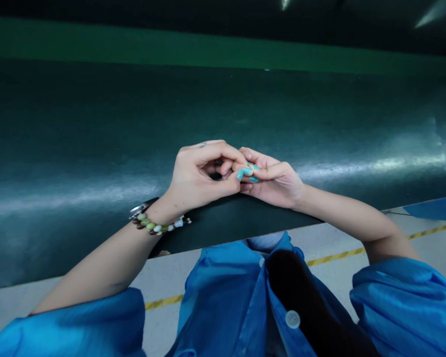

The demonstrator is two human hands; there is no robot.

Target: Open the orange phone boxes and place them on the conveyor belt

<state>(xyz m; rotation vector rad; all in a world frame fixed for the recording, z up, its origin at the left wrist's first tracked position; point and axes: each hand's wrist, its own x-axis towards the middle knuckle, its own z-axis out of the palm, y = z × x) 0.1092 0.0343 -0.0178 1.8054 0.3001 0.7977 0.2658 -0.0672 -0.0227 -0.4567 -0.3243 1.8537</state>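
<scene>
My left hand [196, 174] and my right hand [278, 179] meet above the front part of the dark green table [134, 124]. The left thumb and forefinger are pinched together and touch the right fingertips. Curled inward, the fingers of my right hand press against those of the left, with its thumb on top. Turquoise nails show where the fingertips overlap. Whether anything small sits between them is hidden. Around my left wrist are a beaded bracelet [150, 225] and a dark watch [143, 208].
The table's front edge runs just before my blue jacket [226, 297]. A lighter green strip [134, 44] crosses its far side, with a dark area behind. Below lies a pale floor [163, 277] with a yellow line [334, 259]. A blue patch [436, 208] shows at the right.
</scene>
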